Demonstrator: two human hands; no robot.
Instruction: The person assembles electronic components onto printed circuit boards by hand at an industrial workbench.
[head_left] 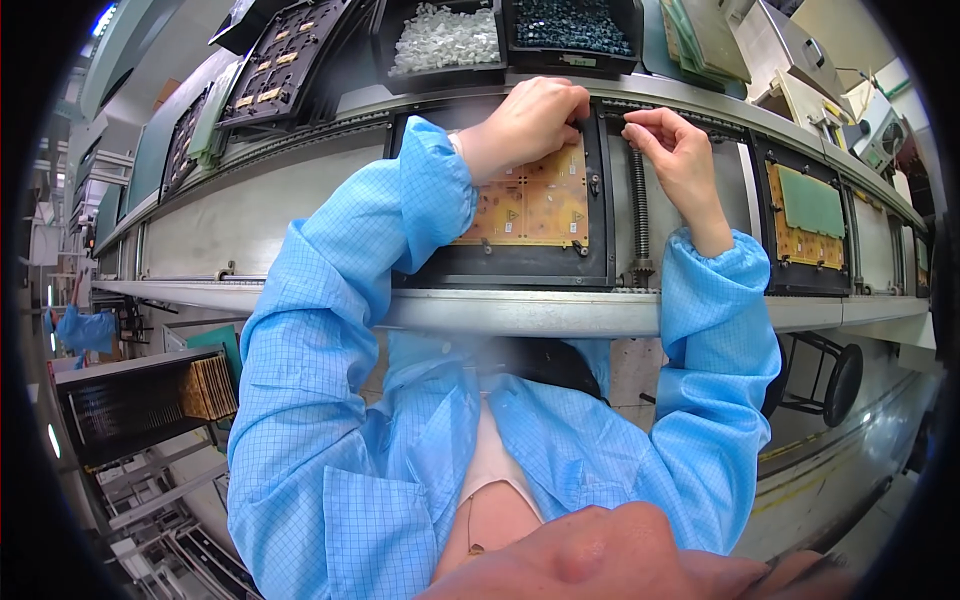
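A yellow-brown circuit board (533, 212) lies in a black carrier frame (602, 235) on the conveyor in front of me. My left hand (528, 122) is over the board's far part, its fingers curled down and closed; what they hold, if anything, is hidden. To the right, my right hand (676, 158) is raised above the conveyor beside the frame's far right corner. Its thumb and forefinger are pinched together; whatever lies between their tips is too small to name.
Beyond the conveyor rail stand a bin of white parts (446, 42) and a bin of dark blue parts (572, 30). At right, another carrier holds a board under a green sheet (812, 203). Black carriers (285, 60) lean at far left. The metal rail (520, 308) runs before me.
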